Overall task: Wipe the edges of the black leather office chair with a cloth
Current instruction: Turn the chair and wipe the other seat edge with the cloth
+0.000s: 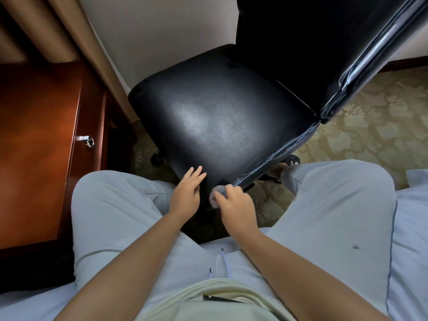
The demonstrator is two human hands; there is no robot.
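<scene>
The right hand pinches a bunched cloth against the near corner of the chair seat. The left hand, fingers spread and straight, rests on the near edge just to the left. Judged: wiping is under way at that corner; next, drag the cloth along the right edge toward the backrest, keeping pressure.

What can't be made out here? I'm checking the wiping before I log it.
Head view only:
- Cloth: blurred and mostly hidden under the right hand.
- Chair base: hidden under the seat and behind the knees.
- Chair back: top cut off by the frame edge.
- Left hand: its contact with the seat is unclear.
</scene>
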